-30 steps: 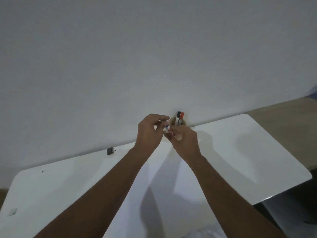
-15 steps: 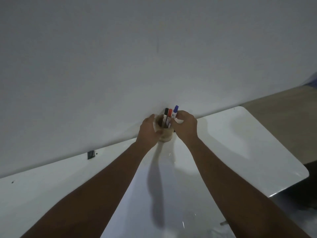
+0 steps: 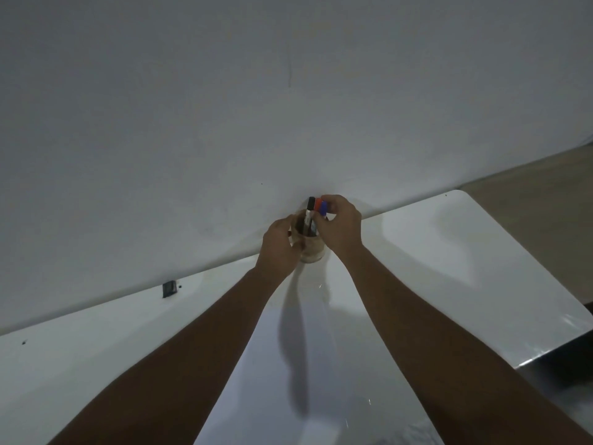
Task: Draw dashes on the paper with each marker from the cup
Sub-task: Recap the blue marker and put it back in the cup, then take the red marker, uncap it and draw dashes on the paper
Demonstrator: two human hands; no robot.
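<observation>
A glass cup (image 3: 313, 252) stands at the far edge of the white table (image 3: 449, 252), against the wall. In it are a black marker (image 3: 310, 211), a red marker (image 3: 318, 204) and a blue marker (image 3: 324, 208). My left hand (image 3: 280, 244) wraps the cup's left side. My right hand (image 3: 341, 224) is at the cup's top right, with its fingertips on the blue marker's cap. A white sheet of paper (image 3: 314, 364) lies between my forearms, nearer to me.
A plain white wall (image 3: 288, 107) rises right behind the cup. A small dark object (image 3: 169, 289) sits at the table's back edge to the left. The table's right edge (image 3: 545, 354) drops off to a dark floor.
A second ago both hands held the blue marker in front of the cup. Since then my right hand has lowered it into the cup beside the red one, and my left hand has taken hold of the cup.
</observation>
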